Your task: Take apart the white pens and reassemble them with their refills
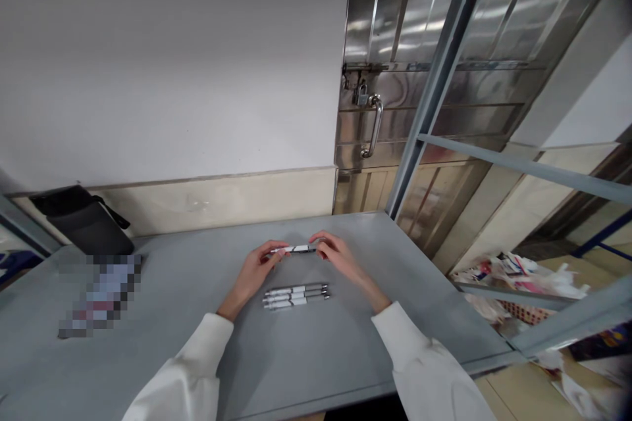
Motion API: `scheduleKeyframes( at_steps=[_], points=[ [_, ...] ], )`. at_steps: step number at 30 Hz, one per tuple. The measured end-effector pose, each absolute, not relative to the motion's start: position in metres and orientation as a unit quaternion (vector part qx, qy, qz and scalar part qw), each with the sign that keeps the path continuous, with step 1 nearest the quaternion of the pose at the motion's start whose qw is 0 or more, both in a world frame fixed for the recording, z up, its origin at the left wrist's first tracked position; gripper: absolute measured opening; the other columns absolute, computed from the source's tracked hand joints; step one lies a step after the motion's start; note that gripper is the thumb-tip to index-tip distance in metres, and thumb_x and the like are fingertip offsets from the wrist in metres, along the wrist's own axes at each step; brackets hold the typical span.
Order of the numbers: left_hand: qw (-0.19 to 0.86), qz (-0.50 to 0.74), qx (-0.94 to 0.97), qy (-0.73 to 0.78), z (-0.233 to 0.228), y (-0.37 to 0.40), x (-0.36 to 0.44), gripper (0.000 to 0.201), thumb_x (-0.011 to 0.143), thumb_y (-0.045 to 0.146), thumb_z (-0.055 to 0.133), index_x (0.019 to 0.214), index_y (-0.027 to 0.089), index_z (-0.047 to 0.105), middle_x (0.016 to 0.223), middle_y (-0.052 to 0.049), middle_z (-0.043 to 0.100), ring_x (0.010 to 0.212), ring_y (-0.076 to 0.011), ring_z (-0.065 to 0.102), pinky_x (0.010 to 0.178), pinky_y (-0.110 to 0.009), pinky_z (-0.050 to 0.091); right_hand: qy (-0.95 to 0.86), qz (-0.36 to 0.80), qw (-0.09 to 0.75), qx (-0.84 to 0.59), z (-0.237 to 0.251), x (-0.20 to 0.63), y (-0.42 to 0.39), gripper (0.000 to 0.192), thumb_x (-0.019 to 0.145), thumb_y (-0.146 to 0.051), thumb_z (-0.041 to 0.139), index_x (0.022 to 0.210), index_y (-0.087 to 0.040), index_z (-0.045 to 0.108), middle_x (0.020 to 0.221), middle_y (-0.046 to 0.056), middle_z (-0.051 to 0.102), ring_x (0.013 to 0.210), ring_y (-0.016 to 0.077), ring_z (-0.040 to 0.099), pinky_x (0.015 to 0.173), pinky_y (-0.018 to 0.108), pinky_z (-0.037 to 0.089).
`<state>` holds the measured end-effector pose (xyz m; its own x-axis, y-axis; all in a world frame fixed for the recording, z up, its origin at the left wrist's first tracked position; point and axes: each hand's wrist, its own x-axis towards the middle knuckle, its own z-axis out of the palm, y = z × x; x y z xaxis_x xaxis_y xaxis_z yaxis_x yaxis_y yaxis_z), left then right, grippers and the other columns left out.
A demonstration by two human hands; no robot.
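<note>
Hiding pen (295, 248) ends: both hands (296, 262)

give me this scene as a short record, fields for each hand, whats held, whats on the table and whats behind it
left hand: pinches the left end of the held pen
right hand: pinches the right end of the same pen
held pen: white with dark ends, level, lifted just above the table, between both hands
pens on table: three alike, lying side by side, nearer the person than the held one
table: grey, flat
black pouch: far left corner, against the wall
behind: metal door with a padlock and a handle
</note>
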<state>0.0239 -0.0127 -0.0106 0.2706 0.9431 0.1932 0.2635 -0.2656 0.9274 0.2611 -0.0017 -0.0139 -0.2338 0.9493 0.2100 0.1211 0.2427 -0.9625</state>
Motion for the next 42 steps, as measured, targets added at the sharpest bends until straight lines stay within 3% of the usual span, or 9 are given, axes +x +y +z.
scheduleKeyframes(
  at_steps=[6,12,29,34,39,42],
  points=[
    [0.412,0.409,0.682,0.444,-0.010,-0.013,0.024,0.039,0.089,0.048,0.057,0.113,0.018,0.067,0.099,-0.007,0.073,0.084,-0.0196,0.061,0.067,-0.025,0.043,-0.639,0.454,0.452,-0.425,-0.013,0.262,-0.003,0.022,0.084,-0.030,0.048,0.094,-0.020,0.065,0.052,-0.006,0.044,0.051,0.0117,0.040,0.054,0.025,0.030],
    [0.416,0.412,0.679,0.444,-0.012,-0.012,0.023,0.040,0.089,0.049,0.058,0.114,0.019,0.067,0.099,-0.007,0.074,0.084,-0.0199,0.062,0.065,-0.025,0.042,-0.630,0.475,0.459,-0.409,-0.010,0.260,-0.003,0.020,0.081,-0.029,0.053,0.094,-0.020,0.065,0.061,-0.004,0.052,0.058,0.0125,0.045,0.055,0.025,0.032],
    [0.401,0.437,0.682,0.428,-0.011,-0.013,0.024,0.034,0.087,0.045,0.062,0.108,0.019,0.070,0.096,-0.007,0.073,0.083,-0.0185,0.062,0.067,-0.025,0.044,-0.625,0.507,0.461,-0.373,-0.010,0.261,-0.003,0.035,0.088,-0.051,0.055,0.100,-0.019,0.063,0.054,-0.008,0.033,0.051,0.0104,0.030,0.051,0.025,0.021],
    [0.512,0.496,0.583,0.391,-0.006,-0.018,0.035,0.038,0.086,0.050,0.061,0.104,0.018,0.067,0.087,-0.006,0.068,0.085,-0.0195,0.062,0.060,-0.024,0.049,-0.622,0.520,0.467,-0.354,-0.009,0.256,-0.006,0.039,0.090,-0.054,0.053,0.102,-0.019,0.061,0.055,-0.005,0.046,0.052,0.0112,0.039,0.052,0.025,0.027],
    [0.558,0.483,0.567,0.365,0.001,-0.029,0.045,0.035,0.083,0.045,0.068,0.105,0.018,0.065,0.112,-0.010,0.066,0.095,-0.0225,0.065,0.062,-0.027,0.054,-0.622,0.539,0.464,-0.326,-0.008,0.246,-0.012,0.039,0.090,-0.056,0.053,0.102,-0.019,0.060,0.060,-0.004,0.052,0.054,0.0121,0.046,0.054,0.026,0.035],
    [0.567,0.473,0.568,0.363,0.004,-0.032,0.046,0.034,0.084,0.044,0.066,0.104,0.018,0.064,0.112,-0.011,0.067,0.095,-0.0236,0.066,0.064,-0.028,0.054,-0.632,0.539,0.454,-0.321,-0.005,0.242,-0.018,0.036,0.091,-0.054,0.052,0.103,-0.020,0.058,0.062,-0.003,0.056,0.057,0.0137,0.052,0.059,0.028,0.041]
  ],
)
